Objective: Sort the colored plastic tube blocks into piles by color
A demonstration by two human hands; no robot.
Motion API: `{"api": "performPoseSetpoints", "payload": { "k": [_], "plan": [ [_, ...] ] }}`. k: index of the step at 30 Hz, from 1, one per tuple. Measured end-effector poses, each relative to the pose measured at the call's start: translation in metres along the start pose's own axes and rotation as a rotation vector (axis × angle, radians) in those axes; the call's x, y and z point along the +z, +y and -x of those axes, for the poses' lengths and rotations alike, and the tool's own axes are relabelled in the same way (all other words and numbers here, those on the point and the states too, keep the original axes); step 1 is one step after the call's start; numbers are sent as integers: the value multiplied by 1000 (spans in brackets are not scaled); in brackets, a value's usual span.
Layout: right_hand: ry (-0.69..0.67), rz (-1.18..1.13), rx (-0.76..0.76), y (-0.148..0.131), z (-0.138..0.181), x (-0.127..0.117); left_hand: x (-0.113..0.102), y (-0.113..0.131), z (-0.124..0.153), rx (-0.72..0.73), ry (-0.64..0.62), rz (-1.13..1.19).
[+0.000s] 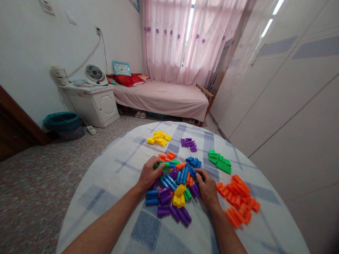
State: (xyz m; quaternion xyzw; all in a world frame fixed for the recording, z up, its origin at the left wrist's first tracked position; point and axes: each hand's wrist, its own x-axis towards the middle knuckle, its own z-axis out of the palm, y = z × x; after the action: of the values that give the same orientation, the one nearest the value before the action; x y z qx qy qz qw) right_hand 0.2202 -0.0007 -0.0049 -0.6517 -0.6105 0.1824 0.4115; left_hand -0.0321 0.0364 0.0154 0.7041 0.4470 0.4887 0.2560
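Observation:
A mixed heap of plastic tube-shaped building pieces in blue, purple, yellow, green and orange lies between my hands, with several purple pieces [180,215] at its near edge. At the heap's far left, my left hand [149,173] has its fingers closed on a green piece [165,166]. On the other side, my right hand [208,186] pinches a blue piece [191,170] between thumb and fingers. Yellow pieces [180,200] sit at the near middle of the heap. Blue pieces [194,162] form a small group just beyond it.
Around the heap on the cloth-covered round table [106,197] lie single-colour groups: yellow [159,138], purple [189,144], green [219,161] and a large orange pile [239,201]. Behind stand a bed [164,97], a white cabinet [92,106] and a wardrobe [286,106].

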Motion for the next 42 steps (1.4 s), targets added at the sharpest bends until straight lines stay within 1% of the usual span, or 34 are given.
{"api": "performPoseSetpoints", "payload": {
  "k": [3, 13, 15, 17, 19, 21, 23, 28, 31, 34, 36, 38, 40, 42],
  "plan": [
    [7, -3, -6, 0, 0, 0, -2, 2, -1, -68, 35, 66],
    [5, -17, -6, 1, 0, 1, -5, 1, -2, -258, 214, 269],
    [74, -48, -12, 2, 0, 0, -5, 1, -2, -299, 250, 333],
    [198, -69, -47, 0, 0, -1, -4, 1, -3, -349, 261, 413],
    [302, -57, -120, -5, 1, -1, -4, 1, -3, -392, 240, 483],
    [318, -42, -199, -14, 5, 1, -4, 4, -3, -398, 201, 503],
    [266, -39, -262, -24, 9, 6, -4, 7, -2, -352, 136, 459],
    [106, 6, -426, -45, 21, 19, -1, 17, 4, -180, -107, 369],
    [19, 36, -459, -52, 24, 21, 1, 19, 6, -169, -149, 370],
    [-7, 33, -436, -55, 25, 20, 3, 19, 5, -207, -136, 396],
    [17, 16, -421, -56, 24, 18, 3, 18, 4, -222, -118, 409],
    [87, -11, -380, -53, 23, 16, 0, 15, 1, -243, -52, 428],
    [164, -41, -298, -47, 20, 13, -6, 6, -3, -269, 96, 416],
    [198, -69, -205, -38, 17, 10, -17, -8, -8, -283, 278, 322]
  ]
}}
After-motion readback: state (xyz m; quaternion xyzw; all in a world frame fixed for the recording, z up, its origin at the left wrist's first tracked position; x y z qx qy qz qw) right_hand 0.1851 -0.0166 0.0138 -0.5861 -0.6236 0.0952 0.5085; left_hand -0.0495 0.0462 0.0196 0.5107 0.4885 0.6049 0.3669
